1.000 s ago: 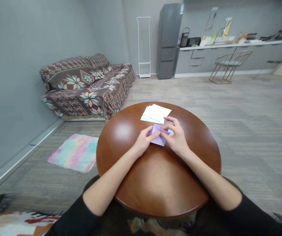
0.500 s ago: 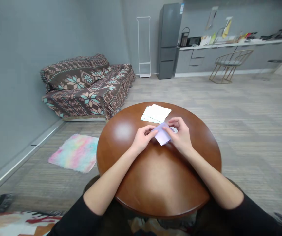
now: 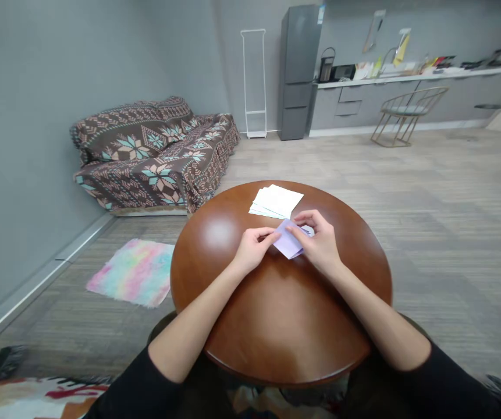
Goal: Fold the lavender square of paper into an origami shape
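A small folded sheet of light purple paper [image 3: 288, 242] is held between my two hands above the round brown table [image 3: 276, 308]. My left hand [image 3: 253, 247] pinches its left edge between thumb and fingers. On the right side, my right hand [image 3: 319, 237] grips the paper, thumb on top and fingers behind. A loose flap shows at the paper's lower right edge. Just beyond the hands lies a fanned stack of white paper sheets [image 3: 277, 201]. Something white and round, partly hidden by my right hand, shows beside the purple paper; I cannot make out what it is.
A sofa with a patterned cover [image 3: 154, 154] stands at the back left, and a pastel fluffy rug [image 3: 134, 272] lies on the floor left of the table. Farther back are a white rack [image 3: 254, 84], a grey fridge [image 3: 299, 73], a kitchen counter [image 3: 376, 107] and a wire-backed chair [image 3: 407, 110].
The purple paper has turned slightly in my hands, and its left part now lies more under my left fingertips. Both hands keep their hold and have barely moved.
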The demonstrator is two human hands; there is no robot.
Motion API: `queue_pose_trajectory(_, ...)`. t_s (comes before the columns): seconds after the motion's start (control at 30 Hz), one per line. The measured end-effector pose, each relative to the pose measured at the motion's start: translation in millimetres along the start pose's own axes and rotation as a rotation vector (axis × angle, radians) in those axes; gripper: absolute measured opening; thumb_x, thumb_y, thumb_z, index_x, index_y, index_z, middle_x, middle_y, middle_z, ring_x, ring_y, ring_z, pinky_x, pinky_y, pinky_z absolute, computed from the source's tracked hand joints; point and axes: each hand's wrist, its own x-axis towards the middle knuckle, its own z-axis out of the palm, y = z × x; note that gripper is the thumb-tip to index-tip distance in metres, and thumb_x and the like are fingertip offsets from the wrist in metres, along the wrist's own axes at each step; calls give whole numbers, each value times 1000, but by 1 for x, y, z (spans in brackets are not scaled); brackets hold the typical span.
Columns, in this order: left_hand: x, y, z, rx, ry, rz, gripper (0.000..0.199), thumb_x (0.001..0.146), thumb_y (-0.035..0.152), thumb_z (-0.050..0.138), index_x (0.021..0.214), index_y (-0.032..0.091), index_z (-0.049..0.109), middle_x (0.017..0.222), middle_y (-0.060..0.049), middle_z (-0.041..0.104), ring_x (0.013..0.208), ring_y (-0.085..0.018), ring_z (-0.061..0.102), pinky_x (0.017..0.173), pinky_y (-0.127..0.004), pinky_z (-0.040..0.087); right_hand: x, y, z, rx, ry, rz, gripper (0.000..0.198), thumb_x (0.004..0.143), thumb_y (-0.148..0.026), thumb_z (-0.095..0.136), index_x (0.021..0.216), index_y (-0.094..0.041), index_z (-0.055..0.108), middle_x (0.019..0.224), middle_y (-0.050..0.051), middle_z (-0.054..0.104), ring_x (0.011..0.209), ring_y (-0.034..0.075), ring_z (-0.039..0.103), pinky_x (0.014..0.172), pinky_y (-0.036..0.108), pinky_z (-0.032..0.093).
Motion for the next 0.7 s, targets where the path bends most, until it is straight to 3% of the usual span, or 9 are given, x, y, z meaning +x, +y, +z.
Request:
queue_pose_trajectory(0.3, 3, 0, -3, -74, 137, 18, 31, 87, 43, 70, 97, 16, 81, 99, -6, 80, 93, -26, 70, 87, -35, 52, 3, -3, -3, 189, -96, 123, 25, 76, -32, 79, 91, -22, 62, 88, 3, 69, 79, 21, 67, 68, 34, 55)
queue_pose_trajectory(0.43, 1, 4, 0, -82, 27, -34, 30, 85, 44, 73, 89, 15, 80, 94, -6, 79, 90, -26, 71, 84, -35, 53, 5, 1, -5, 286, -8, 147, 29, 75, -32, 81, 92, -23, 60, 84, 1, 68, 74, 19, 66, 64, 32, 54)
queue_pose_trajectory(0.53, 0, 4, 3, -119, -60, -71, 30, 77, 41, 80, 90, 14, 80, 92, -7, 79, 88, -27, 71, 82, -35, 54, 5, 2, -5, 281, -21, 120, 30, 76, -31, 81, 95, -23, 60, 81, 0, 68, 75, 19, 67, 64, 31, 54)
queue_pose_trajectory(0.7, 0, 0, 4, -108, -53, -94, 33, 73, 38, 83, 93, 12, 79, 93, -9, 79, 87, -28, 72, 82, -37, 55, 3, -5, -7, 171, -70, 102, 29, 77, -31, 81, 98, -22, 63, 83, 2, 73, 77, 21, 71, 67, 33, 57)
